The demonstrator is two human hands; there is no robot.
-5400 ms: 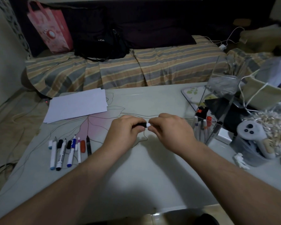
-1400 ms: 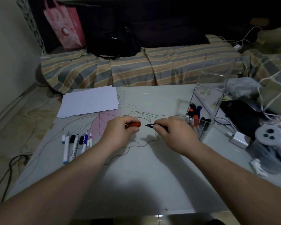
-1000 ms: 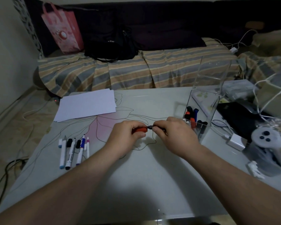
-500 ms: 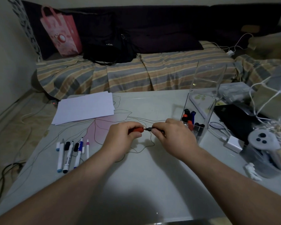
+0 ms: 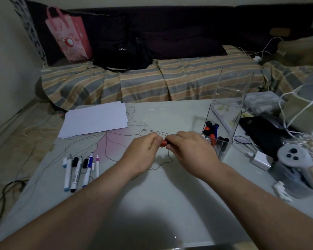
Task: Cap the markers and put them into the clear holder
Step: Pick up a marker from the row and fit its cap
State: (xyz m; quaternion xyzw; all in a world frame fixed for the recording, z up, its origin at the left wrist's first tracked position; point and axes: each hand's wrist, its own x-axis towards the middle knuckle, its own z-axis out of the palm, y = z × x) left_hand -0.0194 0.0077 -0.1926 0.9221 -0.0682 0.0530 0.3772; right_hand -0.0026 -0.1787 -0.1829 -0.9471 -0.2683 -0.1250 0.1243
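**Red cap meets marker beside the clear holder**

I watch both hands meet over the pale glass-topped table (image 5: 152,204), just left of the clear square plastic holder (image 5: 222,134). My left hand (image 5: 143,152) pinches a small red plastic cap (image 5: 163,143) in curled fingers; my right hand (image 5: 190,150) curls round the dark slim marker, its barrel hidden inside the fist. Cap and marker touch, so I judge the capping step is in hand, though whether the cap is fully seated I cannot tell. Next comes a firm push together, then a short carry right to drop it upright among the capped markers (image 5: 213,134) already standing in the holder. Well left of the holder, a row of uncapped markers (image 5: 79,170) and loose caps waits.
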